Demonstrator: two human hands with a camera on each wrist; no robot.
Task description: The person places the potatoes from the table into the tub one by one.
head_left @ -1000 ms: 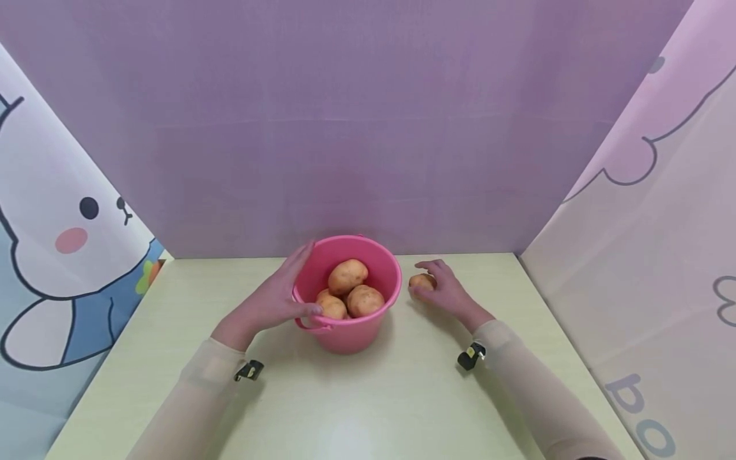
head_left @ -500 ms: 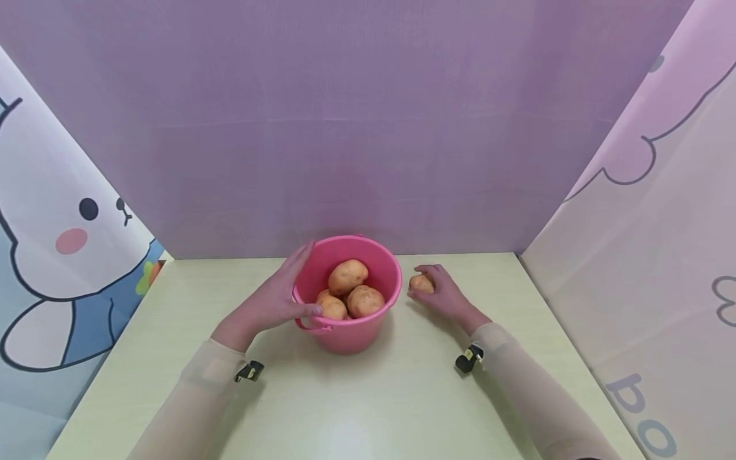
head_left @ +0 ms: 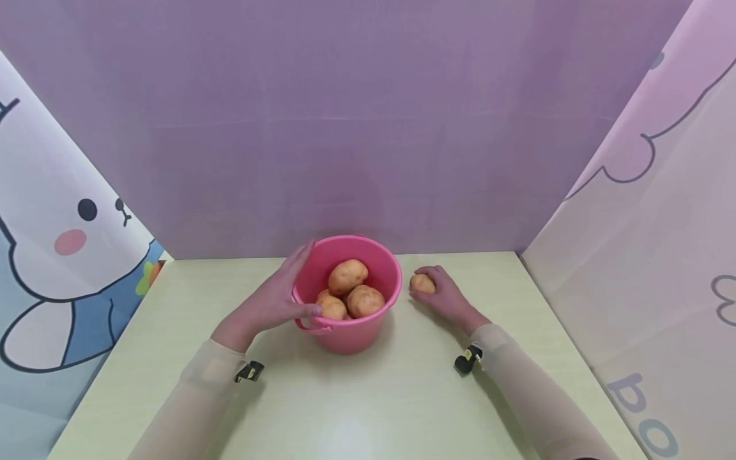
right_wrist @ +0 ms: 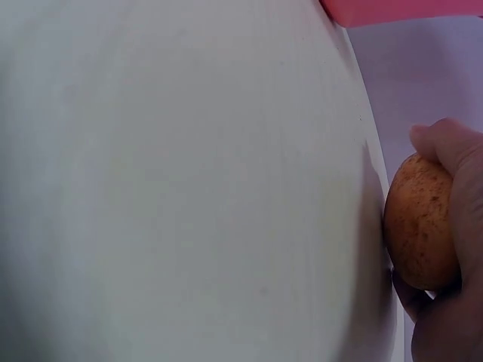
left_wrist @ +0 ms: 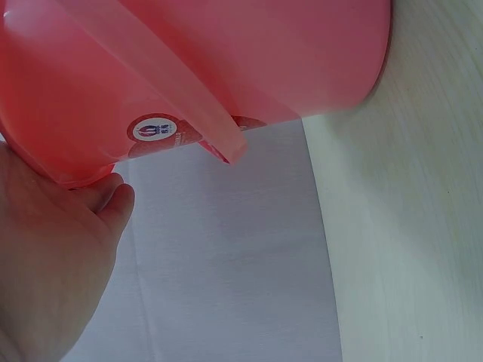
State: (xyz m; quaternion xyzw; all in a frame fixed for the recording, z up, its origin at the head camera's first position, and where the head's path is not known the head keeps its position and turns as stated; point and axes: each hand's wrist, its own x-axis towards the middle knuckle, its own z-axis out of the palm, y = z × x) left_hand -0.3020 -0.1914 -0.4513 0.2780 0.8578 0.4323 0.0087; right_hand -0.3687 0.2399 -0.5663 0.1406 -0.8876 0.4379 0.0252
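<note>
A pink bucket (head_left: 351,335) stands upright on the table and holds several potatoes (head_left: 348,276). My left hand (head_left: 273,297) grips its left rim, the thumb lying over the front edge and the fingers spread along the far side. In the left wrist view the bucket wall (left_wrist: 294,60) and its hanging handle (left_wrist: 177,83) fill the top. To the right of the bucket, my right hand (head_left: 448,295) holds a single potato (head_left: 422,283) between thumb and fingers. That potato (right_wrist: 421,222) appears low against the table in the right wrist view; the palm hides part of it.
The pale wooden table (head_left: 351,409) meets a purple backdrop (head_left: 356,128) close behind the bucket. Printed panels stand on both sides, a cartoon animal panel (head_left: 52,281) on the left and a pink and white panel (head_left: 650,243) on the right.
My right hand has come slightly toward me and its fingers have closed round the potato, which has barely shifted. The left hand and the bucket have stayed in place.
</note>
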